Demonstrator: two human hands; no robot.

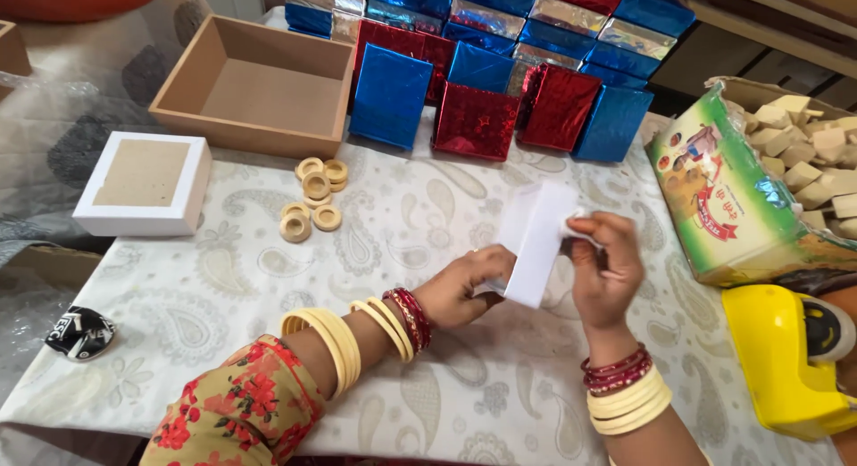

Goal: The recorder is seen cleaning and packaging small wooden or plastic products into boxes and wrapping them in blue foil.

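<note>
Hands meet over a cloth-covered table with a pale paisley print (402, 207), both closed on a small folded piece of white card (537, 238) held upright just above the cloth near the middle of the table. The left hand (460, 287) pinches the card's lower edge from beneath; the right hand (605, 265) grips its upper right side with thumb and fingertips. Both wrists carry cream and red bangles. The card appears to be mid-fold, perhaps being shaped into a small box, and the next move likely calls for pressing a crease firmly while keeping the edges aligned. To the left lie a cluster of cream wooden rings (314, 198), a shallow white square box (143, 182) and an open brown cardboard tray (259, 82). Behind stand stacked boxes wrapped in shiny red and blue foil (500, 82). At right, a yellow tape dispenser (786, 359).
</note>
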